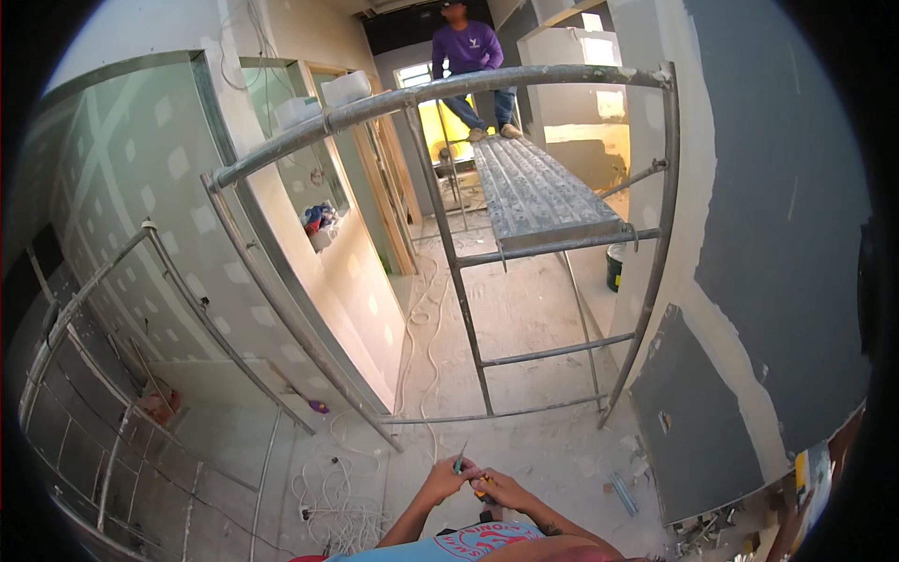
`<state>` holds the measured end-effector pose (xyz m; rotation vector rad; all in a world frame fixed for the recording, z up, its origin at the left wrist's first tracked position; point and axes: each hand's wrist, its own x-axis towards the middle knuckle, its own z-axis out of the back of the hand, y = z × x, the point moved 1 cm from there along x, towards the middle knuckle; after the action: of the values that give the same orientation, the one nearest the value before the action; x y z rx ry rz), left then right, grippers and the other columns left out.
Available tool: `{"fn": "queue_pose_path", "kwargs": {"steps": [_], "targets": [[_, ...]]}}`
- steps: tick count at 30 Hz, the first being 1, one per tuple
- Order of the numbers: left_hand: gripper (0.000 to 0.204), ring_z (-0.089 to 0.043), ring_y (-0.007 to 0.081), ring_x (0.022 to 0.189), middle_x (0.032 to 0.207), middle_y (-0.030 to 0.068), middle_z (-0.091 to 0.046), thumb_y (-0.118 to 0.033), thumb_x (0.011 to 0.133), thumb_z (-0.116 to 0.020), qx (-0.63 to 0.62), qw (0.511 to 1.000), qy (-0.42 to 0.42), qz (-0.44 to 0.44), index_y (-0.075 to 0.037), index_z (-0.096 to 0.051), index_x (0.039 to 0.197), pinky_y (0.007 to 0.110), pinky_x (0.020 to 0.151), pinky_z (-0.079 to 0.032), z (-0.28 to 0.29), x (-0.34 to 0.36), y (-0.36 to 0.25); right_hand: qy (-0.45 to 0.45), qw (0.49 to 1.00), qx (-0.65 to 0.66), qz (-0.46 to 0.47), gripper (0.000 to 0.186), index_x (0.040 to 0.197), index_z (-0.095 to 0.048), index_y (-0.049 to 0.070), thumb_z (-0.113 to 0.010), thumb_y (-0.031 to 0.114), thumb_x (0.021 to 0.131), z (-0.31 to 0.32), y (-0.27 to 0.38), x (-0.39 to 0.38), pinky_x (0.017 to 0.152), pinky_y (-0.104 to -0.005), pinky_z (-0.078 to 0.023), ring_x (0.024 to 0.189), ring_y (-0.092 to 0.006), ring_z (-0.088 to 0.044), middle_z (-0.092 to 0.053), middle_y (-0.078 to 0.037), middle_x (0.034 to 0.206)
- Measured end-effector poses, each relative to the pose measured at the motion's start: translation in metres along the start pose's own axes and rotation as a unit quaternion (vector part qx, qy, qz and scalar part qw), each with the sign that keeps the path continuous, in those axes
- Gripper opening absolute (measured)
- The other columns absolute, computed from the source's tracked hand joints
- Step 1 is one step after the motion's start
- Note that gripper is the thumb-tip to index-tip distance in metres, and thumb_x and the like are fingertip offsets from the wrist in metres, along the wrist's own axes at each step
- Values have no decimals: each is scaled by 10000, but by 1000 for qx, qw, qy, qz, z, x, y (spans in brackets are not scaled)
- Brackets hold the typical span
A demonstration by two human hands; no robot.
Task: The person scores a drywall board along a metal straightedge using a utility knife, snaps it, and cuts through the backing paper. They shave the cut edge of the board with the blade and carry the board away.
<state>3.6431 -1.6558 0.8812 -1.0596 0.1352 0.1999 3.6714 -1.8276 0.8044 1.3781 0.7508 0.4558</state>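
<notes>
Close in front of my body, my two hands meet at the lower middle. My left hand (449, 480) is closed around a slim pointed tool with a teal handle (459, 464), its thin tip sticking up. Fingers of my right hand (503, 490) wrap round a small yellow-and-black object (483, 484), right beside the left fingertips. What kind of object that is, I cannot make out. Both hands are over the dusty floor (524, 412), in front of a metal scaffold frame (464, 262).
A person in a purple top (466, 49) sits at the far end of the scaffold plank (538, 187). Another scaffold frame (112, 450) stands at left. Tangled white cable (342, 510) lies on the floor. Debris (716, 534) lies by the grey wall (796, 234); a bucket (614, 267) stands farther back.
</notes>
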Motion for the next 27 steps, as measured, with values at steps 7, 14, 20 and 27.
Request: {"fn": "queue_pose_path", "kwargs": {"steps": [7,14,20,27], "targets": [[295,-643,168,718,765,81,-692,-325,843,-711,46,998,20,42,-57,-702,965,327,692,-508,4,7,21,5,999,35,-18,419,1103,-563,39,-593,419,929,-15,-32,20,739,-259,-438,807,-107,-530,-601,-21,897],[278,-567,113,552,718,49,-675,-281,838,-731,24,998,-19,-58,-40,-697,974,282,526,-469,0,-7,2,-26,999,24,26,520,1091,-546,32,-571,518,908,-10,-11,-2,669,-275,-448,761,-110,-528,-581,-21,831],[294,-577,117,575,729,57,-678,-283,832,-736,10,997,-10,-75,-24,-692,965,287,547,-473,-20,-11,11,-20,998,65,15,486,1144,-551,15,-562,450,927,-5,-3,-22,788,-271,-449,868,-138,-558,-611,-51,924],[288,-607,137,601,762,64,-688,-306,837,-729,34,998,-7,-48,-58,-697,981,296,567,-479,-44,-29,21,-43,999,22,11,440,1173,-542,44,-556,406,923,-14,-29,-50,830,-296,-436,915,-168,-559,-608,-73,965]]}}
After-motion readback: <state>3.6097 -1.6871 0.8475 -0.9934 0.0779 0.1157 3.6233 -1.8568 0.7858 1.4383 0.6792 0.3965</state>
